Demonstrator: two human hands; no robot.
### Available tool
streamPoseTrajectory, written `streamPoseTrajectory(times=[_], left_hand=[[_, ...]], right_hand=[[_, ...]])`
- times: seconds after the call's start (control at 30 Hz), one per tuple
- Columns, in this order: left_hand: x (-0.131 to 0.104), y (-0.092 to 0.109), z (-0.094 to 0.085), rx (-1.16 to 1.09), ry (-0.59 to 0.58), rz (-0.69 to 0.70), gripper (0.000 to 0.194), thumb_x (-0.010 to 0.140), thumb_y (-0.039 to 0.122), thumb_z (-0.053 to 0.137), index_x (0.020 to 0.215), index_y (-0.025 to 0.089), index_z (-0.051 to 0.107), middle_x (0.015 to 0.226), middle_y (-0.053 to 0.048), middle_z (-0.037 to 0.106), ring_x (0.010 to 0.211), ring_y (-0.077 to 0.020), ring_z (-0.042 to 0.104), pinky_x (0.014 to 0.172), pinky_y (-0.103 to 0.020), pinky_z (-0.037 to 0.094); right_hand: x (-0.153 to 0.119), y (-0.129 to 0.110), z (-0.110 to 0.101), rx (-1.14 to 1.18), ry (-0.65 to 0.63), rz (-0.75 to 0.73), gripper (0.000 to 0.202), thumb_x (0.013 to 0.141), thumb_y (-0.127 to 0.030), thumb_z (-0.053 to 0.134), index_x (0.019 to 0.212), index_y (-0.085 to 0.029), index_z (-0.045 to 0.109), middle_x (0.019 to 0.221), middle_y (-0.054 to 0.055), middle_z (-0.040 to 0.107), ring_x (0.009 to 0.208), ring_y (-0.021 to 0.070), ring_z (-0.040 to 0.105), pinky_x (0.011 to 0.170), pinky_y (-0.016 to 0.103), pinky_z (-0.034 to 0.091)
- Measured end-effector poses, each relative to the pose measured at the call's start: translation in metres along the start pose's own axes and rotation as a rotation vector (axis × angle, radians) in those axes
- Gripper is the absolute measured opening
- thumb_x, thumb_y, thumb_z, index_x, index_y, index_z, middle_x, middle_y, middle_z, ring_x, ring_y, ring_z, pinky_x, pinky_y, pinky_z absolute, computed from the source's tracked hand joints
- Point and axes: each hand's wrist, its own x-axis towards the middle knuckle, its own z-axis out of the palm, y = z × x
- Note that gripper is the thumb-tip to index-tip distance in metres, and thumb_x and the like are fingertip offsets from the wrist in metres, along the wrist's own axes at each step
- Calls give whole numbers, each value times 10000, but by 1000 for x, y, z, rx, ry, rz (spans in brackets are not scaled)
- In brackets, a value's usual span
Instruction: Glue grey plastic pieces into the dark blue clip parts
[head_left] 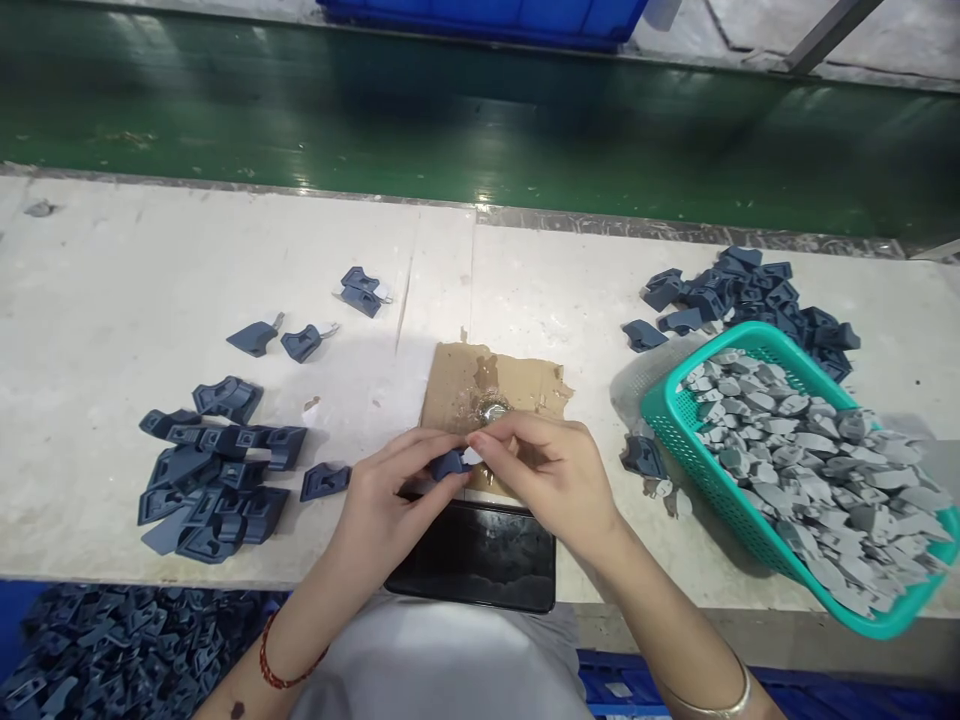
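Observation:
My left hand (409, 485) pinches a dark blue plastic part (448, 464) between thumb and fingers, over a piece of brown cardboard (454, 385). Between the thumb and forefinger of my right hand (551, 470) is a small light grey piece (471, 456), which meets the blue part's right end; the fingers partly hide the contact. Just beyond the fingertips, a small shiny round thing (493, 409) rests on the cardboard amid a wet-looking stain. Below my hands a black flat phone-like slab (480, 560) lies at the table's front edge.
A green basket (660, 410) full of grey pieces stands at right, with a heap of blue parts (750, 290) behind it. More blue parts (214, 470) are piled at left. A blue bin of parts (127, 640) sits below the table. A green belt (450, 120) runs along the back.

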Motion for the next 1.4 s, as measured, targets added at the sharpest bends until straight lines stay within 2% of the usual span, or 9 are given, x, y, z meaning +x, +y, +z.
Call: streamPoseTrajectory(times=[0.1, 0.37, 0.57, 0.63, 0.8, 1.0, 1.17, 1.3, 1.4], left_hand=[[0, -1, 0, 32, -19, 14, 171, 924, 206, 682, 1076, 219, 758, 989, -43, 742, 807, -157, 699, 597, -206, 551], [-4, -6, 0, 142, -53, 139, 221, 982, 194, 619, 1181, 188, 713, 1156, -66, 762, 1068, -190, 721, 908, -259, 588], [-2, -1, -3, 144, -94, 27, 239, 988, 226, 614, 1222, 218, 666, 1059, -23, 757, 862, -152, 712, 665, -212, 565], [-3, 4, -5, 152, -143, 15, 245, 1016, 253, 571, 1254, 227, 619, 1057, -21, 744, 835, -148, 698, 679, -227, 559], [-4, 14, -10, 320, -267, 189, 214, 1071, 229, 394, 1213, 184, 547, 1085, -76, 693, 971, -195, 697, 815, -296, 571], [-2, 13, -13, 622, -248, 432, 191, 1068, 194, 324, 1045, 171, 512, 889, -69, 678, 702, -217, 689, 566, -301, 544], [-1, 15, -18, 713, -327, 569, 218, 1079, 226, 302, 1065, 147, 505, 896, -97, 706, 696, -246, 709, 534, -326, 545], [0, 17, -19, 656, -372, 504, 214, 1073, 224, 319, 1047, 148, 518, 886, -97, 703, 695, -246, 697, 542, -321, 520], [-2, 20, -19, 432, -415, 372, 222, 1072, 256, 345, 971, 171, 523, 811, -58, 655, 660, -205, 635, 564, -293, 470]], right_hand=[[0, -1, -3, -60, -36, -43, 247, 958, -298, 632, 741, -191, 683, 627, -28, 639, 536, 89, 530, 501, 208, 381], [1, -4, -6, -184, -115, -130, 290, 1015, -265, 562, 743, -183, 621, 652, -25, 589, 589, 92, 530, 561, 208, 386], [0, -2, 0, -56, -68, -17, 270, 1012, -315, 579, 786, -182, 644, 620, -50, 572, 546, 79, 506, 538, 203, 378], [-1, -2, -2, -14, -78, 7, 255, 1009, -343, 585, 817, -188, 646, 638, -52, 590, 539, 81, 504, 521, 206, 373], [0, -9, -10, -255, -175, -172, 354, 1072, -325, 435, 757, -197, 533, 662, -29, 548, 618, 114, 523, 607, 241, 385], [-6, -16, -5, -444, -204, -229, 401, 1077, -248, 324, 692, -215, 429, 620, -1, 546, 582, 141, 530, 591, 275, 360], [-12, -15, -1, -432, -207, -210, 413, 1078, -244, 300, 680, -221, 410, 603, 0, 546, 558, 140, 518, 583, 273, 356], [-16, -15, 1, -403, -181, -167, 423, 1081, -247, 298, 672, -224, 403, 586, -6, 535, 544, 136, 507, 575, 270, 349], [-18, -20, 0, -304, -160, -206, 431, 1086, -235, 306, 664, -223, 390, 572, -30, 485, 522, 112, 472, 551, 250, 334]])
